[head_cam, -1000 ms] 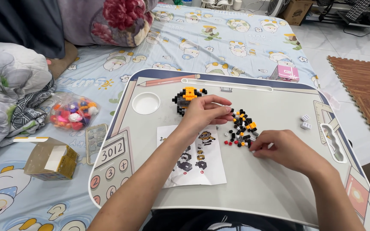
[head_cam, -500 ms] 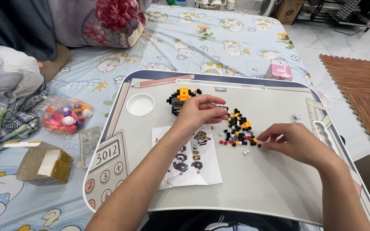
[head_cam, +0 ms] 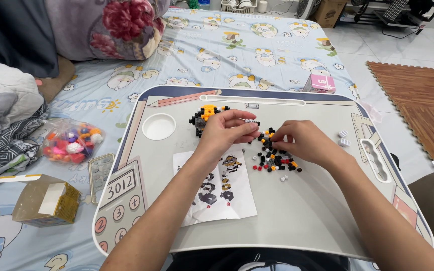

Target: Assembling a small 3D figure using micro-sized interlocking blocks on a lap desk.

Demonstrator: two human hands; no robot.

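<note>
On a grey lap tray [head_cam: 307, 216] lies a pile of tiny black, orange, red and white blocks [head_cam: 276, 159]. My left hand [head_cam: 227, 131] hovers above the tray with its fingertips pinched on a small block piece [head_cam: 251, 122]. Behind it stands a partly built black and orange block model [head_cam: 203, 116]. My right hand [head_cam: 302, 142] rests on the pile, fingers curled among the loose blocks; whether it grips one cannot be told. A printed instruction sheet [head_cam: 219, 188] lies under my left forearm.
A round cup recess [head_cam: 158, 126] sits at the tray's back left, two white blocks [head_cam: 343, 138] at its right. On the bedsheet to the left are a bag of colourful pieces [head_cam: 71, 142], an open cardboard box [head_cam: 43, 200] and a small pink box [head_cam: 321, 83] beyond the tray.
My right hand has slid left from the tray's right side onto the block pile, close to my left hand. The left hand stays near the model, pinching a piece.
</note>
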